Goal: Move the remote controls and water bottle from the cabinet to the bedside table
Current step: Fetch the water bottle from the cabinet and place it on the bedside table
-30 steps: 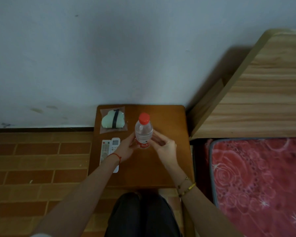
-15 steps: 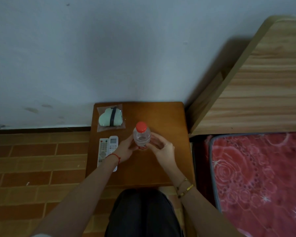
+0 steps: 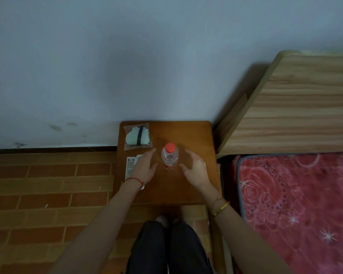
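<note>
A clear water bottle (image 3: 169, 156) with a red cap stands upright near the middle of the brown bedside table (image 3: 194, 186). My left hand (image 3: 145, 167) is open just left of the bottle, fingers spread, not touching it. My right hand (image 3: 194, 169) is open just right of it, also apart from it. Two white remote controls (image 3: 131, 164) lie side by side at the table's left edge, partly hidden under my left hand and wrist.
A pale green cloud-shaped item in a clear bag (image 3: 137, 137) lies at the table's back left corner. A wooden headboard (image 3: 297, 107) and a bed with a red floral blanket (image 3: 297, 210) adjoin the table on the right. A wall is behind.
Both hands held the bottle earlier; it has come down onto the table and both hands have let go and moved apart to either side.
</note>
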Tool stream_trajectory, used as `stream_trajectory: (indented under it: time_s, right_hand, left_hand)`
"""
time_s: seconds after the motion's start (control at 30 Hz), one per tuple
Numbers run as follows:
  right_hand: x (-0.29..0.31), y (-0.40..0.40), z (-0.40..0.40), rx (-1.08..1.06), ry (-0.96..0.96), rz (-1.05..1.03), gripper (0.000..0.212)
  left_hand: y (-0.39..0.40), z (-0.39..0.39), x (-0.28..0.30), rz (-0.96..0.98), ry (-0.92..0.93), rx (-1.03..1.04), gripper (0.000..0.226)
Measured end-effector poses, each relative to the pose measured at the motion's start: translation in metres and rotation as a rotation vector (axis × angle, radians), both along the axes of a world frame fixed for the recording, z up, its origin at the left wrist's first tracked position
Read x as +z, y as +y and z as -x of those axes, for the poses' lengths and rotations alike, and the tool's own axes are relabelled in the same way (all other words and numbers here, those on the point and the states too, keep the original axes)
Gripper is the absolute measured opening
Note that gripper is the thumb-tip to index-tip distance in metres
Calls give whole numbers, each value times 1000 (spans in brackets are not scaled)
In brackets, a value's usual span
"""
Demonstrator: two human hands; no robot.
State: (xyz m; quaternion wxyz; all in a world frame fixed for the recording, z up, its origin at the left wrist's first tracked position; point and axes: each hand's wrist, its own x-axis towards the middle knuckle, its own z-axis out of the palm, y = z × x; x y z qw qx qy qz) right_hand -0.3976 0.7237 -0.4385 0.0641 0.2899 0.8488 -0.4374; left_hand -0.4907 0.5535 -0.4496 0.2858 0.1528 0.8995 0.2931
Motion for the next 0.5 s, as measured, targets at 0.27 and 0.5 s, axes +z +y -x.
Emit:
stream_trajectory:
  time_s: [0.27, 0.5]
  right_hand:
    - [144, 1, 1, 84, 105, -169, 60]
    - [266, -6, -23, 219, 197, -283, 61]
  left_hand:
    - [-24, -10, 160, 33, 265, -74, 53]
    - [-48, -30, 283, 50, 424, -82, 54]
